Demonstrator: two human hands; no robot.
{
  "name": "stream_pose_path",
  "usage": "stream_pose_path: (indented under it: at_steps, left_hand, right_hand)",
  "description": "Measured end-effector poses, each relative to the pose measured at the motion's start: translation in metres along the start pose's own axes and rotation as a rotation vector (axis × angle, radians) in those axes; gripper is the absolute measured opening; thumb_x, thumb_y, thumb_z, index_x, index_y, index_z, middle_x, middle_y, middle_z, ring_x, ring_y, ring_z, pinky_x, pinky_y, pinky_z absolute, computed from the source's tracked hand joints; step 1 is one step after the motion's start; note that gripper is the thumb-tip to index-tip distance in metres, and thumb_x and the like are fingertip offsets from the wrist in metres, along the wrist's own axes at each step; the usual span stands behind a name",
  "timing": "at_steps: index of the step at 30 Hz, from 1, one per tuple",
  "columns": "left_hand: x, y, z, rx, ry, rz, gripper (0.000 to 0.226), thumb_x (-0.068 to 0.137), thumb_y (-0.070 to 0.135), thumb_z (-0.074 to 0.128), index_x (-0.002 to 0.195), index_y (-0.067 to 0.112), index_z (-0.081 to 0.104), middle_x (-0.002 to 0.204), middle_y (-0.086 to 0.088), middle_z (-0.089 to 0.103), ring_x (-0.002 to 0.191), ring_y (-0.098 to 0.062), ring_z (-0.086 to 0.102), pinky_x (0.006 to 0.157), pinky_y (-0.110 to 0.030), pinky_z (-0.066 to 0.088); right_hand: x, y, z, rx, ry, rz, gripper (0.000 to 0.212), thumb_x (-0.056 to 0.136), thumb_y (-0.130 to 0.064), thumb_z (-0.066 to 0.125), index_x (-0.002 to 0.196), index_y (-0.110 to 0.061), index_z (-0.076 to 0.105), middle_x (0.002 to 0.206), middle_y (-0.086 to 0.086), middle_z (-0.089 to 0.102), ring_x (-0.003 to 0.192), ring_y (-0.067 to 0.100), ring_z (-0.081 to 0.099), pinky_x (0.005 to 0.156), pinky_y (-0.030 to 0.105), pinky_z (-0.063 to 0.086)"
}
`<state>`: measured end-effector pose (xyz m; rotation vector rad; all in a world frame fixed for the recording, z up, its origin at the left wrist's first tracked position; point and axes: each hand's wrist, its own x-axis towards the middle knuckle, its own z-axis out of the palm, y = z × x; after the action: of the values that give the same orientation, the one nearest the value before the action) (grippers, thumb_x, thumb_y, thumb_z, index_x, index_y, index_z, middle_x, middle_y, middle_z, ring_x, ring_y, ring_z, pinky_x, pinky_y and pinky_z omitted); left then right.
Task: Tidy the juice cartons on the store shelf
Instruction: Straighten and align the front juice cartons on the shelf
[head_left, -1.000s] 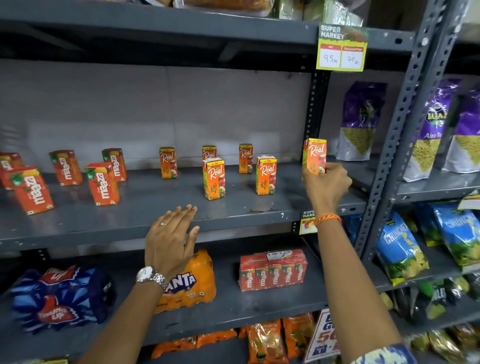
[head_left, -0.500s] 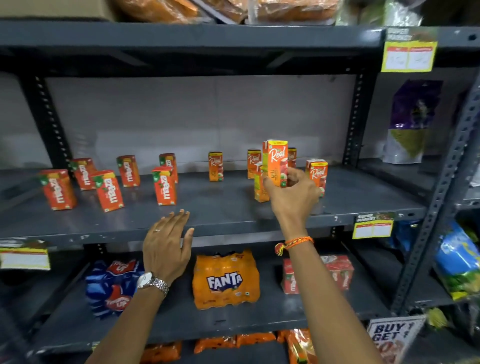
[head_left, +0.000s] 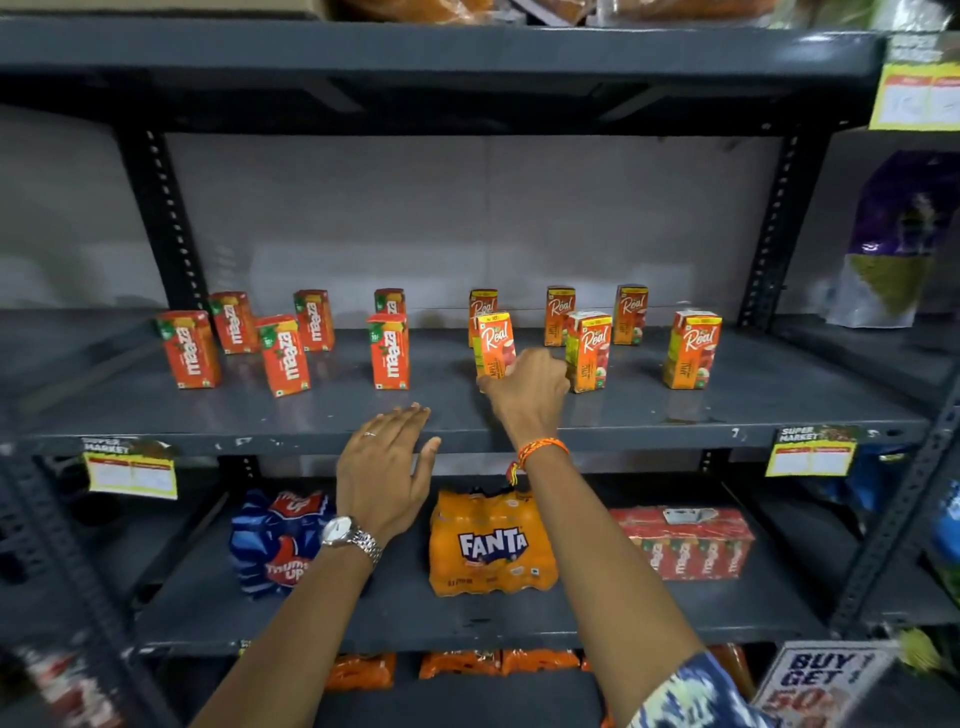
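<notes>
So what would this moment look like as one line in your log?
step: placing Real carton in front row | right hand: gripping it | left hand: open, at shelf edge | Maaza cartons: untouched

One head-worn wide-angle view faces the dark metal shelf (head_left: 675, 415) square on from close range, tilted slightly down. Both forearms enter from 6 o'clock; the juice cartons (head_left: 389, 353) stand near centre, toward 12 o'clock.
</notes>
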<state>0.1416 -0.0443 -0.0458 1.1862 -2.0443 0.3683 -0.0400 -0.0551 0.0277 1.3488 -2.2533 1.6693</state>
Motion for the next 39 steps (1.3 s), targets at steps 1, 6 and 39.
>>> stream_pose_path:
  at_steps: [1, 6, 39]
  left_hand:
    - [0.0, 0.002, -0.001, -0.011, -0.001, -0.014, 0.055, 0.098, 0.045, 0.033, 0.131, 0.013, 0.063, 0.134, -0.005, 0.064, 0.125, -0.022, 0.06, 0.109, -0.039, 0.042]
    - [0.017, 0.016, -0.017, -0.056, 0.01, -0.167, 0.043, 0.094, 0.048, 0.043, 0.107, 0.022, 0.074, 0.101, -0.005, 0.077, 0.09, -0.028, 0.071, 0.074, -0.036, 0.054]
    - [0.139, 0.057, 0.021, -0.618, -0.561, -0.279, 0.047, 0.09, 0.023, 0.067, 0.134, 0.012, 0.052, 0.137, -0.011, 0.06, 0.126, -0.029, 0.056, 0.101, -0.039, 0.038]
  right_hand:
    - [0.0, -0.001, 0.0, -0.012, -0.008, 0.013, 0.049, 0.063, -0.043, 0.088, 0.092, -0.009, 0.071, 0.094, 0.009, 0.074, 0.086, 0.025, 0.073, 0.062, 0.025, 0.047]
    - [-0.004, -0.002, 0.0, -0.045, -0.046, -0.011, 0.054, 0.06, -0.043, 0.09, 0.094, -0.006, 0.071, 0.098, 0.012, 0.074, 0.089, 0.027, 0.073, 0.059, 0.024, 0.041]
    - [0.08, 0.08, -0.088, -0.014, -0.439, -0.011, 0.054, 0.089, -0.014, 0.068, 0.137, -0.008, 0.045, 0.139, 0.012, 0.057, 0.133, 0.032, 0.051, 0.112, 0.045, 0.038]
